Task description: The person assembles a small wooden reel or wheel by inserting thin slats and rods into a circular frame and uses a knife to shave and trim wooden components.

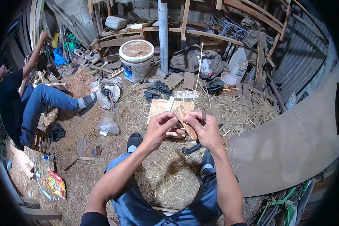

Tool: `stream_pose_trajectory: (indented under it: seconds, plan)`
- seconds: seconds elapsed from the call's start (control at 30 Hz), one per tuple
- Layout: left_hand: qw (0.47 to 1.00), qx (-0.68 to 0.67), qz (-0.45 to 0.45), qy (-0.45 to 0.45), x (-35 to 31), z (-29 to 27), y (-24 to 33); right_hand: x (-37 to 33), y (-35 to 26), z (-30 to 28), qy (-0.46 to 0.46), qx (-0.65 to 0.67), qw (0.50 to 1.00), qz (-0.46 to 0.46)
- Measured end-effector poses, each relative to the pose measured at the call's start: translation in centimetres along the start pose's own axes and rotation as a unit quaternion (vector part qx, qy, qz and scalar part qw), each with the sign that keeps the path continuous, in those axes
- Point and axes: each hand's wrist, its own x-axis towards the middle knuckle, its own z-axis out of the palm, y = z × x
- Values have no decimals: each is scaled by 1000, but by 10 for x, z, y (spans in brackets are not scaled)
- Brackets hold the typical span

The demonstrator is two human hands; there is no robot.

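Note:
My left hand [160, 126] pinches the lower end of a long thin bamboo sliver [197, 81] that rises upward from my hands. My right hand [204, 130] grips a knife with a wooden handle [185, 120], its blade hidden behind my fingers, held against the sliver. Both hands meet above my knees, over a straw-covered floor. A flat wooden board [160, 107] lies on the straw just beyond my hands.
A white bucket [136, 60] of sawdust stands at the back, beside a grey pipe post [163, 35]. Another person [22, 98] sits at the left, arm raised. A large curved plywood sheet [293, 143] lies to the right. Scrap wood, bags and plastic litter surround me.

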Motion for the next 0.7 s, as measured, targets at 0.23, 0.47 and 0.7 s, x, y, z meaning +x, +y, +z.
stream_pose_trajectory:
  seconds: [0.23,0.47,0.7]
  plan:
    - [996,-9,24,86,0,12,0,2,12,1,2,0,998,-69]
    - [922,319,39,215,-5,8,-3,2,-2,-9,-37,26,998,35]
    - [933,341,112,21,0,-2,4,11,7,-16,-112,9,993,28]
